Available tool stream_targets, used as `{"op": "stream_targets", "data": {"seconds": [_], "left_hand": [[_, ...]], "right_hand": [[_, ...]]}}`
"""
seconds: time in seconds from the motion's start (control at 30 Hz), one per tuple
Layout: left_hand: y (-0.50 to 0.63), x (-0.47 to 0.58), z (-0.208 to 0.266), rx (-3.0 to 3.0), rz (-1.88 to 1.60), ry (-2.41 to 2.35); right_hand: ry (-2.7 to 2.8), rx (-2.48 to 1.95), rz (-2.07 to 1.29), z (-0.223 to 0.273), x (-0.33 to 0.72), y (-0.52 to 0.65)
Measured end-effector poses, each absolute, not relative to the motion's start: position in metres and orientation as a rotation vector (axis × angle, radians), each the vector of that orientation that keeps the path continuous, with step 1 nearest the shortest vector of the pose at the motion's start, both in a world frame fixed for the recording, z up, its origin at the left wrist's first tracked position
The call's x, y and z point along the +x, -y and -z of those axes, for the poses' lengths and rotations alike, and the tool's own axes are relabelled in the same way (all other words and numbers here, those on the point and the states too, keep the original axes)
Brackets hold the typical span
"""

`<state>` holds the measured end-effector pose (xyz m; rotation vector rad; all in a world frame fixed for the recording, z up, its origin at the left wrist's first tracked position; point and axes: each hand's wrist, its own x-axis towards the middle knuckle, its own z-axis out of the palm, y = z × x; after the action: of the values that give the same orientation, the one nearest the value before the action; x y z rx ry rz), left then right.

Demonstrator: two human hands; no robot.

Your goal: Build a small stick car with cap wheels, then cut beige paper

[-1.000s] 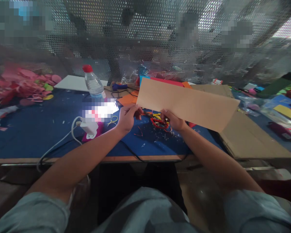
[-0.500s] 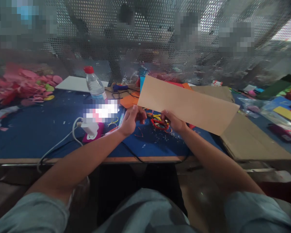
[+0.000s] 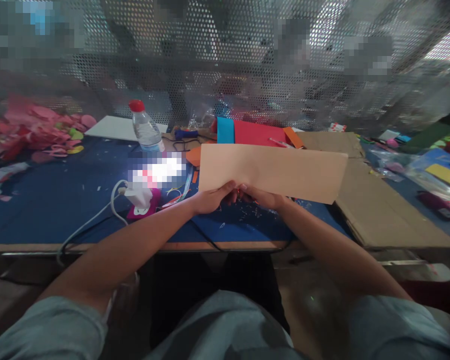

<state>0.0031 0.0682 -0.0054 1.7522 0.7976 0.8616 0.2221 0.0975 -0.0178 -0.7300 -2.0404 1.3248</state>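
Note:
A long peach-coloured sheet, stiff like card or foam, is held up above the blue table. My left hand grips its lower edge, thumb on the near face and fingers curled behind. Close beside it, my right hand pinches the same edge, its thumb nearly meeting the left one. Both hands are closed on the sheet. The scissors that lay under the hands are now mostly hidden behind them and the sheet. Small white scraps are scattered on the table below.
Left of my hands are a plug on a magenta power block, its cable and a water bottle. Brown cardboard lies to the right. Red and blue sheets are behind, pink pieces far left.
The sheet has swung from a slant to nearly level and shifted left and down. My left hand, free before, has moved right and taken hold of its lower edge beside my right hand.

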Motion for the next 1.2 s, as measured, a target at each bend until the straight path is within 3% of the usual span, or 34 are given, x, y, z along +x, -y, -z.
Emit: {"op": "stream_targets", "data": {"seconds": [0.57, 1.2], "left_hand": [[-0.08, -0.001, 0.0, 1.443, -1.286, -0.845], [-0.081, -0.001, -0.003, 1.404, -1.323, -0.837]], "right_hand": [[1.385, -0.766, -1.178, 0.016, 0.233, -0.116], [0.907, -0.705, -1.009, 0.014, 0.249, -0.142]]}}
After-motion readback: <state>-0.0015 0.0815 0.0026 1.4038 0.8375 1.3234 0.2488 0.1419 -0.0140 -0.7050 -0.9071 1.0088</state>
